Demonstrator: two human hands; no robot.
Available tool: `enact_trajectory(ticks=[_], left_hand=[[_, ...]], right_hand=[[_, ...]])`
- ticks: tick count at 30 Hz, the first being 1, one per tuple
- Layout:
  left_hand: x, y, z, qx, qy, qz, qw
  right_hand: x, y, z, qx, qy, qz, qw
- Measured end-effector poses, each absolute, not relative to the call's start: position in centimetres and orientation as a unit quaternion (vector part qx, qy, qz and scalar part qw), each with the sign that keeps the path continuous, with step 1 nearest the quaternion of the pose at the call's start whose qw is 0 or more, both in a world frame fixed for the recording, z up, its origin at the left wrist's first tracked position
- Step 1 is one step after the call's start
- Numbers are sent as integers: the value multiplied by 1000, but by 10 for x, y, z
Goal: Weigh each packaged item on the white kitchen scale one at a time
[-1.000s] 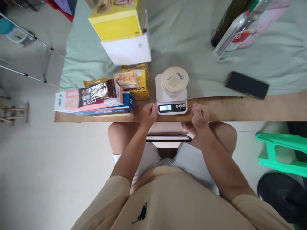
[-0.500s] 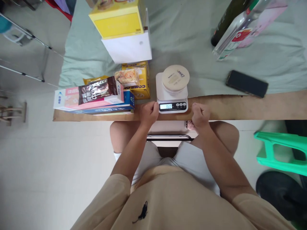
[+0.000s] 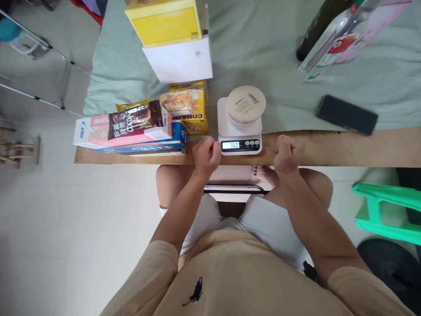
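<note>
A white digital kitchen scale sits at the table's front edge, its lit display reading 360 or 36.0. On its platform stands a round cream-coloured Dove jar, lid up. My left hand rests as a fist on the table edge, close against the scale's left front corner. To the right of the scale, a small gap away, my right hand is also curled into a fist on the edge. Neither fist shows anything held.
Left of the scale are a yellow box, a wrapped snack, a dark cocoa packet and a pink toothpaste box. Behind stands a larger yellow box. A phone and bottles lie right; a green stool is below.
My right hand has shifted slightly right, away from the scale. The whole view has moved a little; the jar stays on the scale and the reading looks the same.
</note>
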State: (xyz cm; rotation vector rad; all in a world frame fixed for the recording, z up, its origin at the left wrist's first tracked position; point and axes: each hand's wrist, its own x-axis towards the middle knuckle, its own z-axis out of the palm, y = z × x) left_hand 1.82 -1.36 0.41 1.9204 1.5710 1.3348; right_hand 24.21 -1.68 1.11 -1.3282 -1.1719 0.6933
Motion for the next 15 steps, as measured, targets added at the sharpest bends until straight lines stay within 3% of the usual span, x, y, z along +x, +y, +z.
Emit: enact_trajectory(ticks=[5,9,15], left_hand=[[31,-3,14,671,512,525,110],[43,6,22,668,517,513,154],[60,6,31,650,520,501,236]], right_hand=[[242,35,38,-533,-541,259,597],[232,73,42,-506,-541,248,624],[212,68,34,-511,-523,287,619]])
